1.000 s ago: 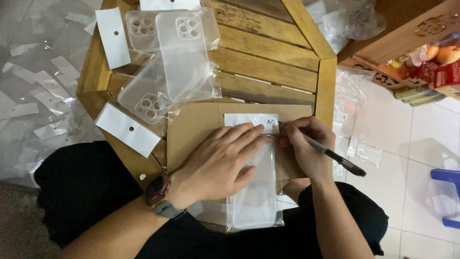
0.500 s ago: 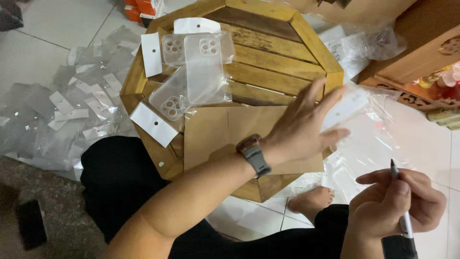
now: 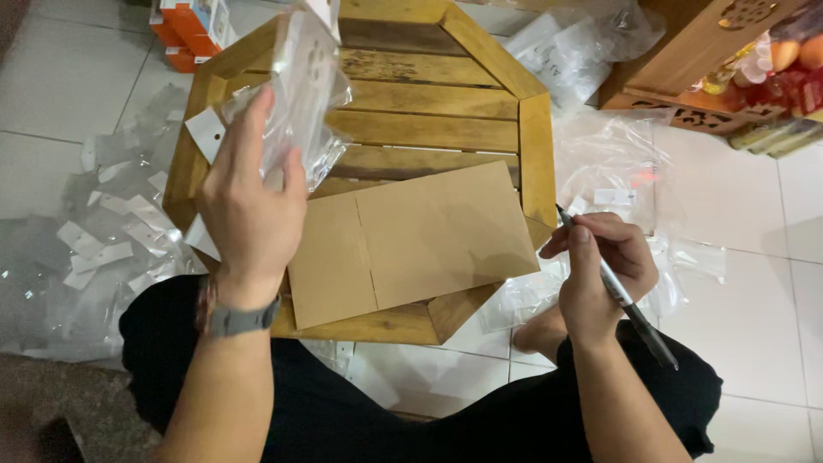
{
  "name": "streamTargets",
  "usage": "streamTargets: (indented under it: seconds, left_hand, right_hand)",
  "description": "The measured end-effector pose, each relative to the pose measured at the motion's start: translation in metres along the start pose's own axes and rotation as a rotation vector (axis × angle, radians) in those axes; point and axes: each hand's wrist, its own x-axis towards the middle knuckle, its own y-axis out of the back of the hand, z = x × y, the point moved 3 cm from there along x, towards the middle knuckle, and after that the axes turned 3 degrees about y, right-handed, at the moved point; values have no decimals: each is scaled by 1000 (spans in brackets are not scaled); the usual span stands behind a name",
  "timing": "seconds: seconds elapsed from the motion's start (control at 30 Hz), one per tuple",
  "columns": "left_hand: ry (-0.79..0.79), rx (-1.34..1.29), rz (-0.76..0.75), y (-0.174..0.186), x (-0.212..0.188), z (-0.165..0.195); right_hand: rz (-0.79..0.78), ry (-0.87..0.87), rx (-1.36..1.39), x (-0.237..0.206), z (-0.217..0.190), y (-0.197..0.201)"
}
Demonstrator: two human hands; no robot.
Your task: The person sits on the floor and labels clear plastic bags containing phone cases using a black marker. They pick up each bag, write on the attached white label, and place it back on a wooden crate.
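The left hand (image 3: 249, 214) is raised above the octagonal wooden table (image 3: 446, 94), fingers closed on a clear plastic sleeve (image 3: 300, 94) that appears to hold a phone case. The right hand (image 3: 600, 266), off the table's right edge, is closed around a black pen (image 3: 630, 309). A flat cardboard sheet (image 3: 420, 240) lies on the table. Judged: the sleeve is light, glossy and slippery, its film crumpling easily; best held by the edges over the stiffer case inside
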Motion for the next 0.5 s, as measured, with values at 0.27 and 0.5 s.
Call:
streamTargets:
  seconds: [0.27,0.5]
  left_hand:
    - [-288,34,-786,11,-63,125]
    - [-586,-61,-552,-37,-18,71]
  right_hand:
    - [68,-50,49,10,12,-6]
    - [-174,-246,38,11,30,-34]
